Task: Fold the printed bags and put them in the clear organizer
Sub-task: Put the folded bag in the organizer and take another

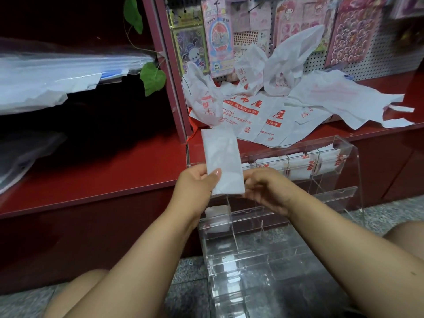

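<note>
Two bare forearms are reaching forward over the clear organizer (275, 203), which is standing on the floor against the red counter (114, 175). Left hand (197, 184) and right hand (263, 191) are each pinching an edge of one folded bag (223, 161), their grip clamped on it above the organizer's tiers. Four folded bags are filling its top row (298, 164); one sits lower left (216, 218). Loose printed bags (263, 106), too tangled to count, are lying behind on the counter beneath hanging sticker packs (353, 33).
</note>
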Demonstrator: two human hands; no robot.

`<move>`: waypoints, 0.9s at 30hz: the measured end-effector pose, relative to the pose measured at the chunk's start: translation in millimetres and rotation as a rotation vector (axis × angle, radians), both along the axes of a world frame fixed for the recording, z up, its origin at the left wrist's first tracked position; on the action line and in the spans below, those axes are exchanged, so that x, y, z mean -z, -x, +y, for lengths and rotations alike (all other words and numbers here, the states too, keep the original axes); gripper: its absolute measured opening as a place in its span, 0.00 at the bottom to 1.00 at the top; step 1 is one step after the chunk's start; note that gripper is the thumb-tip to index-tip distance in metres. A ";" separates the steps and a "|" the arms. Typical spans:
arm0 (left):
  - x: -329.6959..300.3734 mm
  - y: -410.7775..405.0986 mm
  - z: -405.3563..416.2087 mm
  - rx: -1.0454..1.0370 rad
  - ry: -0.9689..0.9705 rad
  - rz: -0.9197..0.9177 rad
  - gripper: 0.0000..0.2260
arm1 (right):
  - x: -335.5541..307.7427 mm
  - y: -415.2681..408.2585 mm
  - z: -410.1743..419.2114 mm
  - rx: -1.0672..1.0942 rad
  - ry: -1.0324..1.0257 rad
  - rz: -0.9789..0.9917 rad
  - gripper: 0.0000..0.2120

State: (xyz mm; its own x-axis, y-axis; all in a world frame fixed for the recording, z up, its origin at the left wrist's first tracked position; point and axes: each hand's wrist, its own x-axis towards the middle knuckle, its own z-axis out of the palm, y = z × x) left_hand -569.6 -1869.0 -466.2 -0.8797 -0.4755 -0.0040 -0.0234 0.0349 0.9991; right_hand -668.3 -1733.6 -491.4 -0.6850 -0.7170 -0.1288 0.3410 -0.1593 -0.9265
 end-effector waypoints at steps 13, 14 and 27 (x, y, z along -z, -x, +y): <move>6.9 5.0 -3.1 -0.123 0.154 -0.089 0.19 | -3.1 -7.2 -2.0 0.250 0.036 0.330 0.24; 4.1 4.8 -6.3 -0.112 0.131 -0.151 0.22 | -3.8 -6.0 -1.1 0.259 0.024 0.371 0.25; -14.2 0.1 -6.8 0.026 -0.369 -0.146 0.06 | -2.2 -13.7 0.3 0.259 -0.273 0.741 0.26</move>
